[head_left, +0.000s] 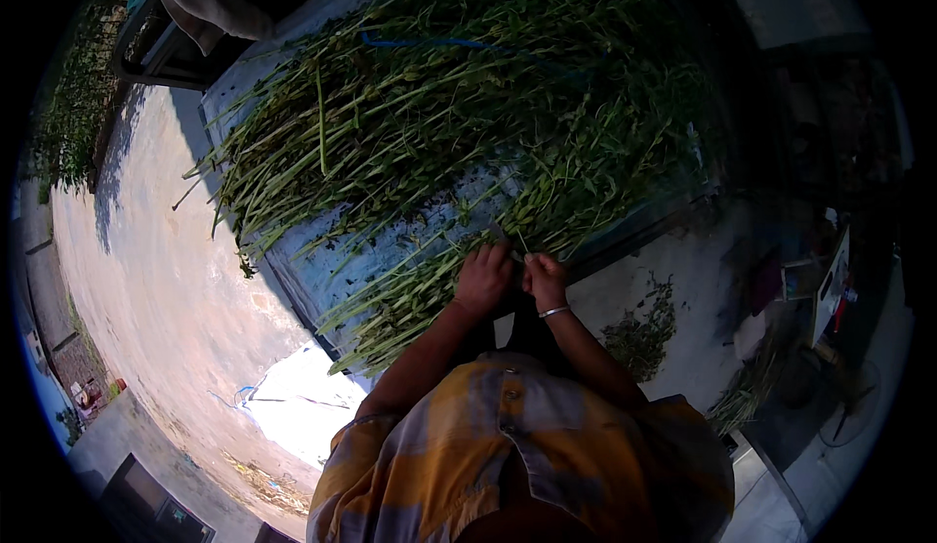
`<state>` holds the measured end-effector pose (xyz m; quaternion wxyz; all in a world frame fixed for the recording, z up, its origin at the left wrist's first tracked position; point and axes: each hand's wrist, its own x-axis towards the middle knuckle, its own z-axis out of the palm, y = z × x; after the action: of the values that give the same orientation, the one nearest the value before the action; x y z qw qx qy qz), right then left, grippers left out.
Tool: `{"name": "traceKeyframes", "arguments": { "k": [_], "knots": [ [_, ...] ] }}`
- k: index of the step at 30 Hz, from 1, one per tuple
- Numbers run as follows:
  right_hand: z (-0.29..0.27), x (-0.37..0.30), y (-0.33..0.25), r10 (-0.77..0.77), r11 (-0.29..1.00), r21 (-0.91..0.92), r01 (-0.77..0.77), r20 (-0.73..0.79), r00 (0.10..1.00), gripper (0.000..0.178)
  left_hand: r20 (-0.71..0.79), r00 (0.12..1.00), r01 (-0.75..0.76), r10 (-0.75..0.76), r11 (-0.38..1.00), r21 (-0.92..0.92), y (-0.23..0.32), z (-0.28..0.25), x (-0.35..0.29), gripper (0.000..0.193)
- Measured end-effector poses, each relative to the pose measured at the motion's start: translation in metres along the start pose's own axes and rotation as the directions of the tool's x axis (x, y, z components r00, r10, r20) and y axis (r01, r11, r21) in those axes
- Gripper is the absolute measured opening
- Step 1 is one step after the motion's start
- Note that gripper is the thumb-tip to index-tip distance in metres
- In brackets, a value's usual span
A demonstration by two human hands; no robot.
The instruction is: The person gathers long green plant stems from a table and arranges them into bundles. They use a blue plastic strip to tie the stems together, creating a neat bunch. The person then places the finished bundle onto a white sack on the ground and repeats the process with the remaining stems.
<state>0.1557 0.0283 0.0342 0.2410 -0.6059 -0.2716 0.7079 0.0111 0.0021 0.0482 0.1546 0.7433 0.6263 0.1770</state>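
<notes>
1. I see the person's left hand (485,278) curled at the near edge of the leafy green stalks (410,119), the right hand (544,278) just beside it with bent fingers; exactly what each grips is too small for me to make out.
2. A pale bracelet (554,311) circles the right wrist.
3. Ahead, I have the stalks heaped on a blue surface (386,255).
4. I spot a smaller leafy pile (646,330) on the floor at right, and a sunlit white sheet (303,402) at left.
</notes>
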Motion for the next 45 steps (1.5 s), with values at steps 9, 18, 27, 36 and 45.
{"name": "traceKeyframes", "arguments": {
  "k": [9,18,27,36,45],
  "knots": [
    [-0.007,0.013,0.029,0.081,0.879,0.470,-0.078,0.015,0.997,0.019,0.297,0.918,-0.248,0.262,0.965,-0.085,-0.024,0.031,0.022,0.012],
    [-0.029,0.011,0.029,0.165,0.678,0.734,-0.041,-0.097,0.982,0.014,0.242,0.939,-0.187,0.244,0.953,-0.237,-0.037,0.027,0.021,0.009],
    [-0.025,-0.002,0.010,-0.491,0.440,-0.756,0.486,0.251,0.834,0.020,0.139,0.974,-0.134,0.178,0.951,-0.280,-0.019,0.023,0.011,0.009],
    [-0.013,0.028,-0.022,-0.585,0.491,-0.576,0.654,0.338,0.737,0.017,-0.026,0.998,-0.057,0.056,0.998,-0.036,0.016,0.015,0.002,0.012],
    [0.019,0.063,-0.032,0.013,0.957,0.263,-0.120,0.377,0.926,0.025,0.149,0.974,0.169,-0.170,0.985,0.018,0.050,0.007,-0.035,0.012]
  ]
}}
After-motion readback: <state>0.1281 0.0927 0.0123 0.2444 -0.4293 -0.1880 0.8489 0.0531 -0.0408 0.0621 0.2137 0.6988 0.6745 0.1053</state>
